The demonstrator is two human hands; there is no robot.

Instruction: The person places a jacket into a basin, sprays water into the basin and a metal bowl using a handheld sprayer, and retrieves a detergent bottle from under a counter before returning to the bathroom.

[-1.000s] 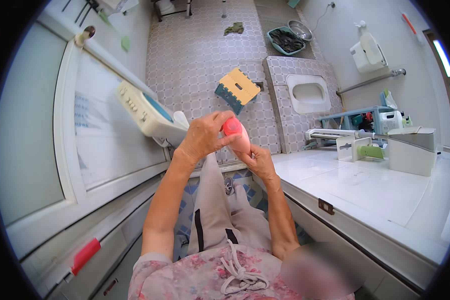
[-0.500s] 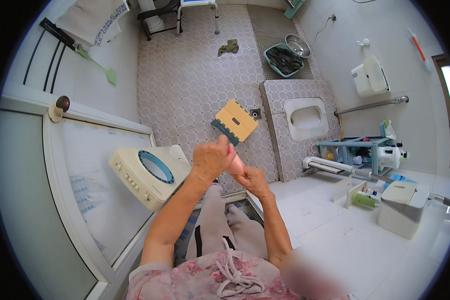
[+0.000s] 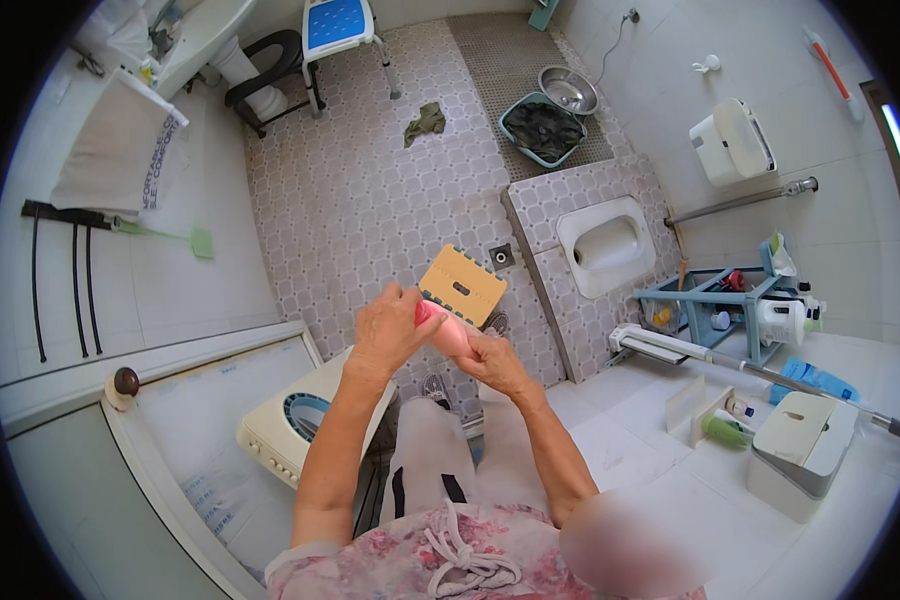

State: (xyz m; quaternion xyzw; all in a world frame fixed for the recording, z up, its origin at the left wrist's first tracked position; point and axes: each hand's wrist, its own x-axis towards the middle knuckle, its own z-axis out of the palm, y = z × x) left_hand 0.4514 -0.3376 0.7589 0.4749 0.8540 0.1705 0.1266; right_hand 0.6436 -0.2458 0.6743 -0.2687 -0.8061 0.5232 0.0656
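Observation:
A pink bottle [image 3: 450, 333] is held in front of me, tilted, its darker pink cap end [image 3: 422, 312] up and to the left. My left hand [image 3: 382, 332] is closed around the cap end, fingers curled over it. The lower end of the bottle is wrapped by my right hand [image 3: 497, 366], which hides its base. Just beyond my hands, a folding step stool [image 3: 460, 275] with a yellow top and dark green edges stands on the tiled floor. My hands and the bottle cover its near edge in this view.
A raised squat toilet [image 3: 607, 247] is right of the stool, beside a floor drain [image 3: 501, 256]. Farther off are a green basin [image 3: 543, 158] of dark cloth, a metal bowl [image 3: 570, 90] and a green rag [image 3: 425, 123]. A cream washing machine [image 3: 270, 440] stands left, a bottle rack [image 3: 715, 300] right.
The view has moved forward, with the stool now closer to my feet. My left hand has shifted left, showing more of the pink bottle and its cap end.

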